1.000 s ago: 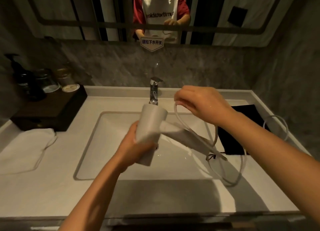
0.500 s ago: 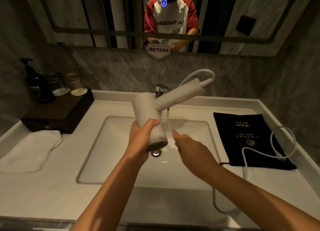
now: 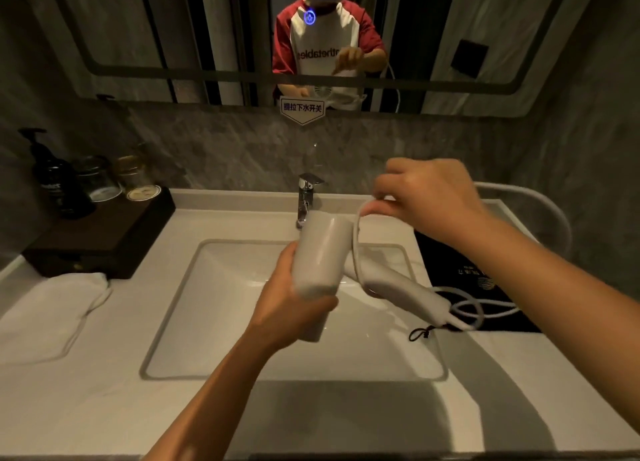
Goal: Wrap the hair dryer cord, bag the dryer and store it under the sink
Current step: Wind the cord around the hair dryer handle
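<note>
Above sink [image 3: 221,322]: left hand [image 3: 287,308] grips hair dryer [image 3: 322,253]; right hand [image 3: 426,190] apparently pinches its cord [image 3: 356,239] looped around handle.

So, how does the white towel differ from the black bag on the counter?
The white towel lies left of the sink; the black bag lies right of it. The towel is plain; the bag carries a printed logo and a drawstring. Cord loops rest on the bag, none on the towel. Both lie flat.
</note>
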